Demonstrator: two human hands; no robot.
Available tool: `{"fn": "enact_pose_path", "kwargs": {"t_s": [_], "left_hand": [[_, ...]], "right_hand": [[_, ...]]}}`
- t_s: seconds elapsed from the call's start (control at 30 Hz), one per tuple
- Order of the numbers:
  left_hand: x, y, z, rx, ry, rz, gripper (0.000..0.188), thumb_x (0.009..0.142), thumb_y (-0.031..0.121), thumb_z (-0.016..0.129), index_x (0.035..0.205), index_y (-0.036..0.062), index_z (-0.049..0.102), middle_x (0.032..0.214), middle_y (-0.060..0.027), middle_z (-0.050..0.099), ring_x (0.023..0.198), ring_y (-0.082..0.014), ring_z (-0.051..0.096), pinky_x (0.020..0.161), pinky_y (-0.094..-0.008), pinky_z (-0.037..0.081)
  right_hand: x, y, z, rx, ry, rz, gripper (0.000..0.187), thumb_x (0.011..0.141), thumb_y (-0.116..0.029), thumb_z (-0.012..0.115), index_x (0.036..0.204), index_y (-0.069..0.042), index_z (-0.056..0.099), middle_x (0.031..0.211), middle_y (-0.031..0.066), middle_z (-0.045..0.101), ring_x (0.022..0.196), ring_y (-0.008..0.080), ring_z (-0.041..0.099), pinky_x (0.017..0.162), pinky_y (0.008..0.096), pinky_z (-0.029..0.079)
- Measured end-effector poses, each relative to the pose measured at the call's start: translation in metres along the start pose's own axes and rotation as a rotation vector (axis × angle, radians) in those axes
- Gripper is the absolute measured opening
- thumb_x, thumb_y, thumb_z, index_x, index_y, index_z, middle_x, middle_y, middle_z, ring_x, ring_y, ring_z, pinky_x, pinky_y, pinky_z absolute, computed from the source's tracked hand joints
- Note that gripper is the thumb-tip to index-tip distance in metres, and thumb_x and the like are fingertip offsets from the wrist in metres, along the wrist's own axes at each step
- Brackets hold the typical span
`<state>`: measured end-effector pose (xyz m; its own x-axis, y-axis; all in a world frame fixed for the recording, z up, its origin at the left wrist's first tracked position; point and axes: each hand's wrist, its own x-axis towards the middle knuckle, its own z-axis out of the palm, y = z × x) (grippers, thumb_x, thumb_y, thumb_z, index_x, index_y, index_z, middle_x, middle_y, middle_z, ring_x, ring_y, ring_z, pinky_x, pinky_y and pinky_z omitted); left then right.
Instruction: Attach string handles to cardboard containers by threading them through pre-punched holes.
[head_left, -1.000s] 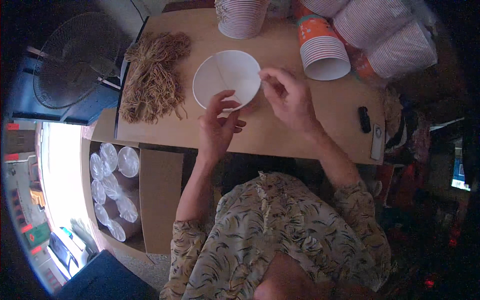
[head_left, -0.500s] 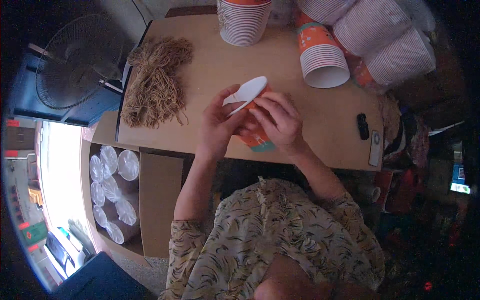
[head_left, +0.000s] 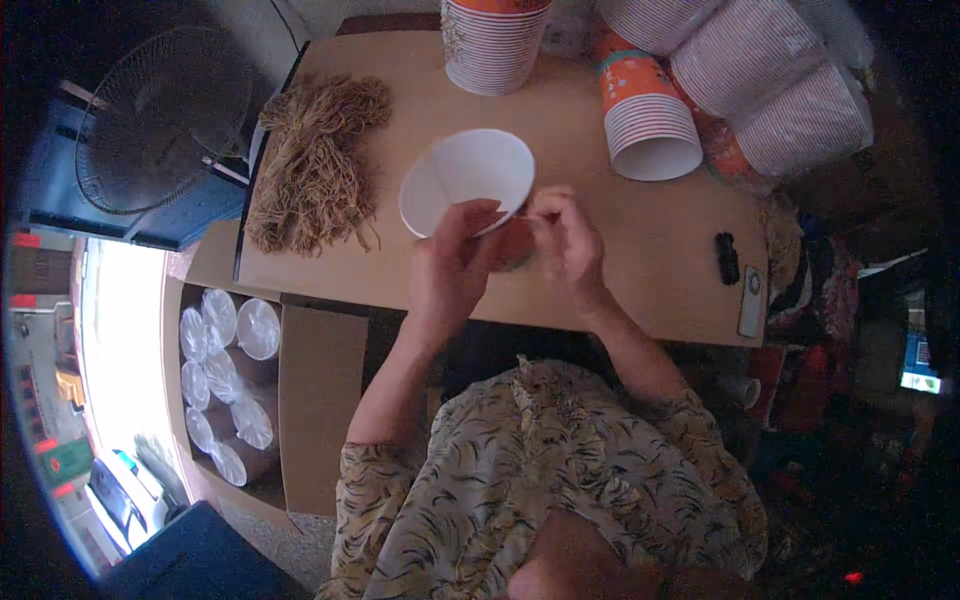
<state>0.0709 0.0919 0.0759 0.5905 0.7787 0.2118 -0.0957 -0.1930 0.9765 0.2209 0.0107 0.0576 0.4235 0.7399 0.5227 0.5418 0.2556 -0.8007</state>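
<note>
A large paper cup (head_left: 462, 168), white inside and orange outside, is tilted over the table's near half with its wide mouth toward me. My left hand (head_left: 452, 262) grips its near rim, fingers inside and thumb outside. Close by the cup's right side, my right hand (head_left: 570, 245) has its fingers curled together in a pinch, slightly blurred. Whatever lies between those fingertips is too small to make out. A loose bundle of brown cords (head_left: 312, 165) lies on the table, left of the cup.
Stacked orange-and-white cups stand at the table's back (head_left: 490, 50) and lie at right (head_left: 652, 135), beside plastic-wrapped stacks (head_left: 800, 115). A black object (head_left: 726, 258) rests near the right edge. An open cardboard box (head_left: 325, 400) holds wrapped cups below left; a fan (head_left: 165, 120) stands beyond.
The cup has turned from nearly edge-on so that its mouth opens toward me. My right hand has come away from the rim a little to the right.
</note>
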Motion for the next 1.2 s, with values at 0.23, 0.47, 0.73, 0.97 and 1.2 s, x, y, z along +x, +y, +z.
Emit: {"fn": "enact_pose_path", "kwargs": {"t_s": [0.23, 0.47, 0.73, 0.97, 1.2], "left_hand": [[-0.014, -0.017, -0.019, 0.414, -0.010, 0.079, 0.012, 0.089, 0.004, 0.067, 0.100, -0.0002, 0.063, 0.083, -0.0159, 0.071, 0.074, -0.0226, 0.073, 0.065, -0.0312, 0.057], [-0.015, -0.009, -0.038, 0.461, -0.037, -0.033, 0.014, 0.090, 0.013, 0.069, 0.089, -0.0002, 0.067, 0.082, -0.0142, 0.070, 0.070, -0.0231, 0.071, 0.061, -0.0348, 0.055], [0.006, -0.010, -0.054, 0.605, -0.306, -0.037, 0.025, 0.090, 0.030, 0.070, 0.086, 0.0056, 0.075, 0.084, -0.0111, 0.071, 0.071, -0.0229, 0.069, 0.066, -0.0363, 0.055], [0.029, -0.018, -0.074, 0.419, -0.662, -0.150, 0.017, 0.085, 0.026, 0.074, 0.093, 0.0111, 0.077, 0.089, -0.0066, 0.074, 0.079, -0.0222, 0.071, 0.072, -0.0358, 0.055], [0.037, -0.021, -0.069, 0.650, -0.646, -0.068, 0.031, 0.090, 0.040, 0.065, 0.095, 0.0109, 0.075, 0.083, -0.0111, 0.073, 0.081, -0.0280, 0.071, 0.077, -0.0398, 0.054]], "right_hand": [[-0.022, -0.009, -0.026, 0.596, -0.101, 0.382, 0.016, 0.102, -0.019, 0.052, 0.099, -0.003, 0.051, 0.101, 0.0104, 0.058, 0.077, 0.0130, 0.054, 0.074, 0.0274, 0.046], [-0.031, -0.010, -0.041, 0.714, -0.272, 0.446, 0.022, 0.103, -0.026, 0.050, 0.104, -0.004, 0.050, 0.096, 0.0088, 0.063, 0.074, 0.0111, 0.056, 0.069, 0.0265, 0.049], [0.002, -0.029, -0.021, 0.338, -0.430, 0.008, 0.011, 0.100, -0.014, 0.052, 0.099, -0.002, 0.052, 0.105, 0.0102, 0.061, 0.087, 0.0140, 0.058, 0.076, 0.0278, 0.049], [0.032, -0.020, -0.009, 0.188, -0.521, 0.113, 0.007, 0.098, -0.008, 0.055, 0.098, -0.001, 0.054, 0.108, 0.0090, 0.061, 0.095, 0.0122, 0.057, 0.087, 0.0280, 0.046], [0.027, -0.008, 0.001, 0.179, -0.447, 0.238, 0.008, 0.099, -0.006, 0.053, 0.103, 0.000, 0.056, 0.107, 0.0075, 0.062, 0.097, 0.0114, 0.059, 0.087, 0.0270, 0.049]]}}
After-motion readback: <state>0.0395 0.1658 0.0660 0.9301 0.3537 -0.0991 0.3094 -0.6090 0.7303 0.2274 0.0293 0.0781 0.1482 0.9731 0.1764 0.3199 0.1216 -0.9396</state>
